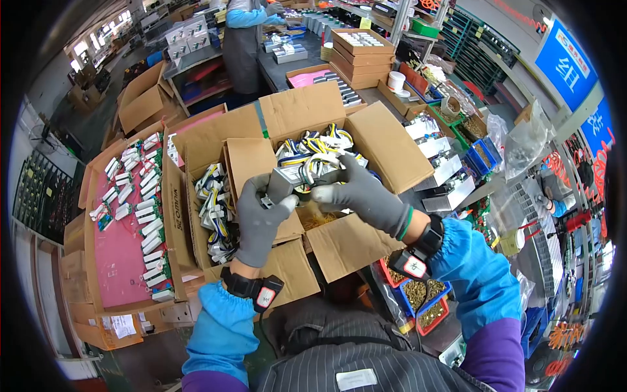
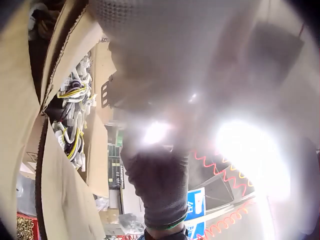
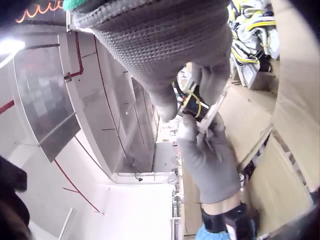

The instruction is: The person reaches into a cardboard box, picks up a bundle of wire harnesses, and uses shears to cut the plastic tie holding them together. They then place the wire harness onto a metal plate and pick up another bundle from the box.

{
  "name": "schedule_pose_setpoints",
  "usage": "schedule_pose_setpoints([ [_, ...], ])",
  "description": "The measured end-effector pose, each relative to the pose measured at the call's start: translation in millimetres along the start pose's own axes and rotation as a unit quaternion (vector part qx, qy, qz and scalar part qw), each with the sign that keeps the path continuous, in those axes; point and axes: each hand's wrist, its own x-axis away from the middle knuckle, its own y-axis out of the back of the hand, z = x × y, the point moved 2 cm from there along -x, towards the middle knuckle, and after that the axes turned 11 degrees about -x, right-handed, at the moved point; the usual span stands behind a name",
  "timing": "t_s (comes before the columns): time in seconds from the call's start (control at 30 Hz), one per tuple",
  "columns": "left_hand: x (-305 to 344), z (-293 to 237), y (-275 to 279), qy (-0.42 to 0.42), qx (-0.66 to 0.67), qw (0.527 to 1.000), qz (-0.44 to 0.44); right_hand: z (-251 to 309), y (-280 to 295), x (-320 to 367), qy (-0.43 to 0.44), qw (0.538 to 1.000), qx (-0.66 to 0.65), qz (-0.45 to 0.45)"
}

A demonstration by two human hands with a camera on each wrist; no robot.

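Over the open carton, my gloved left hand (image 1: 258, 222) grips a small grey metal-cased unit (image 1: 282, 185) with wires at one end. My right hand (image 1: 366, 196), in a matching grey glove, pinches the white and yellow wires (image 1: 309, 175) beside the casing, thumb toward the left hand. The right wrist view shows yellow wire (image 3: 192, 102) and dark parts between the two hands. Blurred fabric of the left glove (image 2: 160, 40) fills the top of the left wrist view. Below the hands, similar wired units (image 1: 317, 147) fill the carton (image 1: 300, 108).
More wired units (image 1: 215, 202) lie in the carton's left part. Further left, a pink-lined box (image 1: 111, 274) holds rows of white parts on green boards. Bins of small metal parts (image 1: 418, 294) stand at lower right. Metal casings (image 1: 450, 171) line the right side. Another person (image 1: 245, 49) stands across.
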Motion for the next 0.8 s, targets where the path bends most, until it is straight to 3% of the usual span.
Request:
schedule_pose_setpoints([
  [0.07,2,0,-2,-0.026,-0.011,0.999,-0.035,-13,-6,-2,0.033,0.998,-0.039,-0.029],
  [0.17,3,0,-1,-0.035,-0.005,0.998,-0.057,-37,10,-15,0.035,0.996,0.062,-0.053],
  [0.3,1,-6,9,-0.01,-0.008,0.999,-0.049,-39,16,-11,0.037,0.942,0.334,0.016],
  [0.33,0,-4,12,-0.029,-0.007,0.998,-0.059,-42,22,-11,0.036,0.942,0.334,0.014],
  [0.4,2,-5,12,-0.047,-0.004,0.997,-0.066,-46,33,-12,0.186,0.889,0.418,0.013],
  [0.47,10,-19,15,-0.041,-0.013,0.996,-0.077,-15,33,1,0.026,0.974,0.211,0.073],
  [0.53,25,-41,16,-0.064,-0.066,0.994,-0.059,10,23,18,-0.023,0.987,0.074,0.139],
  [0.6,42,-54,8,-0.099,-0.069,0.991,-0.051,32,8,56,-0.057,0.988,-0.037,0.136],
  [0.63,51,-52,6,-0.139,-0.097,0.985,-0.04,31,4,68,-0.046,0.988,-0.023,0.148],
  [0.73,91,-52,-5,-0.222,-0.147,0.963,0.029,2,-10,115,0.099,0.993,0.01,0.068],
  [0.77,108,-53,-11,-0.264,-0.171,0.948,0.044,-8,-11,132,0.026,0.997,0.033,0.058],
  [0.8,119,-58,-21,-0.347,-0.215,0.913,0.019,0,-12,160,0.046,0.998,0.02,0.041],
])
